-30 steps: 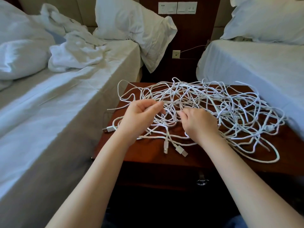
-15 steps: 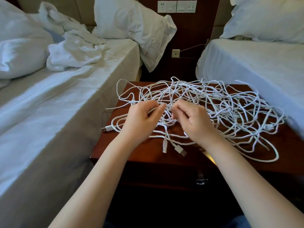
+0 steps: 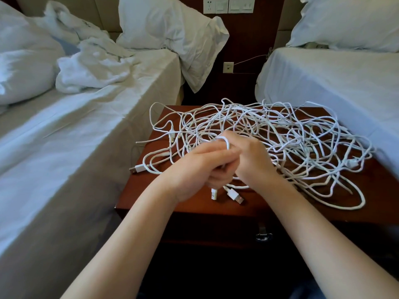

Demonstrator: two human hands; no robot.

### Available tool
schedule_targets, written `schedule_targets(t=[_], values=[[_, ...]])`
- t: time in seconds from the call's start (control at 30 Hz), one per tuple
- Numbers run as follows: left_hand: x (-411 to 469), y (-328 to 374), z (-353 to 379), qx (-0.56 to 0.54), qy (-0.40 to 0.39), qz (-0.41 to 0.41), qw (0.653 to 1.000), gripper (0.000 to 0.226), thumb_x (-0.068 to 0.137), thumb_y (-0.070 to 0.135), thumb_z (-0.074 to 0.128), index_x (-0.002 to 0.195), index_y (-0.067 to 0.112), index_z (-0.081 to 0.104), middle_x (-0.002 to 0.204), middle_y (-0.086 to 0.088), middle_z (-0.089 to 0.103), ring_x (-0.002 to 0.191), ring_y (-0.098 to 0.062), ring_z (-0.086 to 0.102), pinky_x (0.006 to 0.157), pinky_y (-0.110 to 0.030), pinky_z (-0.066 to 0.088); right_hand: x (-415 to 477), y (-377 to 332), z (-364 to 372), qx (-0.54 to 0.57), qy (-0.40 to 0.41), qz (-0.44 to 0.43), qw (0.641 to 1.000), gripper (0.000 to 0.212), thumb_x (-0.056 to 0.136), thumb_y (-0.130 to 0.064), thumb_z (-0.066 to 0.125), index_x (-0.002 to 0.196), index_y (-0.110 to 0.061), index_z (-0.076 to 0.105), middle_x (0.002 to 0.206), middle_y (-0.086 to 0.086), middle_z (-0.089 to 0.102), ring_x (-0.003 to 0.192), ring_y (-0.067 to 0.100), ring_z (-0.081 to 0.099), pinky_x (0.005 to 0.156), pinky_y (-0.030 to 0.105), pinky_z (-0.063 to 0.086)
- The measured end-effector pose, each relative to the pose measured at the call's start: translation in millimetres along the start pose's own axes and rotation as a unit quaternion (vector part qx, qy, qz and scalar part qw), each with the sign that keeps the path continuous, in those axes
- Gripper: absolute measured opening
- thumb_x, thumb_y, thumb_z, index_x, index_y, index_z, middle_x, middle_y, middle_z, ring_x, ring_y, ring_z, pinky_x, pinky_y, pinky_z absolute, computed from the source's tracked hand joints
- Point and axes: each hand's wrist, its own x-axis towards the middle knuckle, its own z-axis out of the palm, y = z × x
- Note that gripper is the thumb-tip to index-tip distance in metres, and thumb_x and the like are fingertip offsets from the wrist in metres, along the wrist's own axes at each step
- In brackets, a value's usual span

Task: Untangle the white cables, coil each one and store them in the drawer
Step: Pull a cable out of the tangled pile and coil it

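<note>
Right now your left hand [image 3: 194,169] and right hand [image 3: 253,160] meet, touching, over the near part of the nightstand [image 3: 151,197]. Both have fingers curled round strands of the white cables [image 3: 291,137], and a small loop pokes up between them. The rest of the cables lie in one tangled heap across the nightstand top, between the left bed [image 3: 86,137] and the right bed [image 3: 334,83]. Two USB plugs [image 3: 234,195] lie just below your hands, and another plug [image 3: 138,168] lies at the left edge. The drawer [image 3: 216,231] below is closed, with its handle [image 3: 263,234] showing. Marks on the wall plates [image 3: 228,5] are too small to read
</note>
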Motion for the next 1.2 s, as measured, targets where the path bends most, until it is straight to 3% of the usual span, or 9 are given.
schedule_targets(t=[0.1, 0.23, 0.37, 0.57, 0.67, 0.77, 0.9, 1.07, 1.2], values=[[4.8, -0.3, -2.1, -0.063, 0.120, 0.082, 0.987, 0.038, 0.089, 0.022, 0.042, 0.051, 0.017, 0.035, 0.048, 0.006, 0.025, 0.042, -0.008, 0.019, 0.041, -0.018, 0.018, -2.4, -11.3, 5.0, -0.029, -0.048, -0.092, 0.994, 0.035, 0.085, -0.015, 0.038, 0.074, -0.034, 0.011, 0.050, -0.017, 0.019, 0.040, 0.015, 0.030, 0.041, 0.020, 0.016], [8.6, -1.5, -16.6, -0.131, 0.245, 0.158, 0.948, 0.038, 0.092, 0.022, 0.042, 0.054, 0.017, 0.038, 0.047, 0.008, 0.026, 0.042, -0.006, 0.020, 0.039, -0.016, 0.019, -11.5, -11.9, 12.1, -0.072, -0.112, -0.100, 0.986, 0.028, 0.097, -0.041, 0.032, 0.095, -0.027, 0.056, 0.056, -0.009, 0.051, 0.051, 0.019, 0.054, 0.048, 0.027, 0.036], [12.2, -0.9, -28.4, -0.092, 0.361, 0.204, 0.905, 0.039, 0.103, 0.013, 0.031, 0.064, 0.015, 0.033, 0.050, 0.008, 0.025, 0.046, -0.007, 0.018, 0.043, -0.019, 0.016, -15.1, -8.8, 12.7, -0.110, -0.186, -0.092, 0.972, 0.036, 0.103, -0.045, 0.028, 0.118, -0.027, 0.056, 0.090, -0.001, 0.070, 0.085, 0.022, 0.065, 0.062, 0.030, 0.039], [9.2, -24.5, -57.1, 0.170, 0.506, 0.164, 0.830, 0.031, 0.095, 0.024, 0.040, 0.071, 0.021, 0.060, 0.055, 0.013, 0.051, 0.071, -0.018, 0.051, 0.072, -0.040, 0.044, -17.5, 2.3, 7.7, -0.018, -0.120, -0.077, 0.990, 0.033, 0.097, -0.041, 0.044, 0.083, -0.016, 0.062, 0.053, -0.004, 0.052, 0.047, 0.015, 0.050, 0.049, 0.025, 0.029], [7.5, -30.2, -60.1, 0.275, 0.491, 0.122, 0.818, 0.035, 0.100, 0.011, 0.043, 0.072, 0.005, 0.063, 0.067, 0.011, 0.058, 0.070, -0.005, 0.053, 0.073, -0.022, 0.045, -12.2, 3.2, 2.1, 0.014, -0.060, -0.071, 0.996, 0.033, 0.095, -0.040, 0.050, 0.074, -0.018, 0.060, 0.048, -0.018, 0.035, 0.043, 0.001, 0.040, 0.058, 0.013, 0.028], [5.2, -37.6, -57.6, 0.360, 0.451, 0.092, 0.812, 0.045, 0.098, 0.004, 0.046, 0.054, 0.013, 0.051, 0.069, 0.013, 0.060, 0.087, 0.000, 0.059, 0.066, -0.005, 0.042, -6.9, 7.6, -6.2, 0.012, 0.042, -0.070, 0.997, 0.027, 0.093, -0.035, 0.053, 0.075, -0.016, 0.061, 0.052, -0.025, 0.029, 0.050, -0.007, 0.041, 0.075, 0.023, 0.037], [7.1, -41.5, -48.6, 0.405, 0.369, 0.114, 0.829, 0.025, 0.097, 0.001, 0.047, 0.084, 0.002, 0.069, 0.068, 0.003, 0.063, 0.067, -0.002, 0.059, 0.069, -0.007, 0.045, -1.4, 10.1, -12.6, 0.035, 0.132, -0.046, 0.990, 0.025, 0.095, -0.028, 0.052, 0.085, -0.008, 0.064, 0.062, -0.021, 0.045, 0.059, -0.003, 0.047, 0.071, 0.017, 0.032], [15.1, -42.4, -27.8, 0.343, 0.319, 0.060, 0.881, 0.043, 0.100, 0.011, 0.045, 0.058, 0.015, 0.036, 0.059, -0.004, 0.043, 0.056, -0.016, 0.040, 0.057, -0.037, 0.036, -0.5, -2.1, -14.6, 0.128, 0.152, -0.012, 0.980, 0.017, 0.097, -0.023, 0.052, 0.088, -0.010, 0.058, 0.057, -0.003, 0.051, 0.053, 0.017, 0.050, 0.047, 0.022, 0.037], [17.4, -33.3, -15.8, 0.282, 0.306, 0.029, 0.909, 0.043, 0.100, 0.031, 0.041, 0.063, 0.012, 0.051, 0.057, 0.001, 0.041, 0.051, -0.009, 0.038, 0.054, -0.028, 0.034, 4.4, -4.0, -17.2, 0.165, 0.183, 0.013, 0.969, 0.008, 0.097, -0.016, 0.056, 0.089, -0.016, 0.055, 0.059, -0.003, 0.050, 0.051, 0.008, 0.043, 0.049, 0.016, 0.031]])
